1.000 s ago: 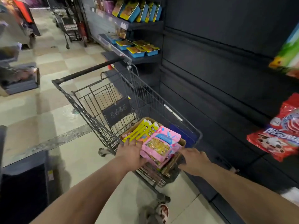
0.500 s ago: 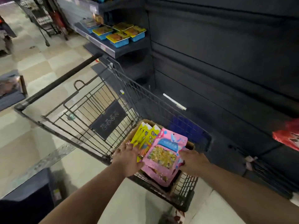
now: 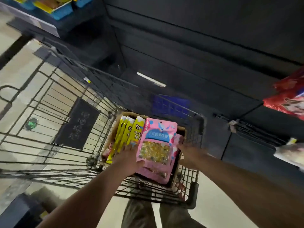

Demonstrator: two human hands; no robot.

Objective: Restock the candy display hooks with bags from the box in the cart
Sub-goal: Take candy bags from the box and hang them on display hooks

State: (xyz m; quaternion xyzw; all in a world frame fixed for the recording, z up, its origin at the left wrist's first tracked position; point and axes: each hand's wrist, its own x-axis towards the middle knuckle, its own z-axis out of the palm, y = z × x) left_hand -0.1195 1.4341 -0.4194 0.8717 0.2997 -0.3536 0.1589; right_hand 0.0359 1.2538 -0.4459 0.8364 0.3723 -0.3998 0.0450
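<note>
Down at the near end of the cart, your left hand (image 3: 128, 159) holds one pink plastic candy bag with a clear window (image 3: 158, 142) by its lower left corner. Your thumb lies across the front and your fingers stretch up along its edge, against the yellow packs. Your right hand (image 3: 189, 153) reaches to that bag's right edge with fingers pointing forward, but blur hides whether it pinches or only touches. Both your forearms run forward and down, converging on the bag. It stands upright in the brown cardboard box (image 3: 181, 129), with at least two more pink ones behind and below it. Just left stand at least three tall yellow foil packs (image 3: 130, 134), upright and touching. That box sits in the grey wire shopping cart (image 3: 49, 129). Two blurred red bags (image 3: 287, 102) hang at the right, well apart from the cart.
</note>
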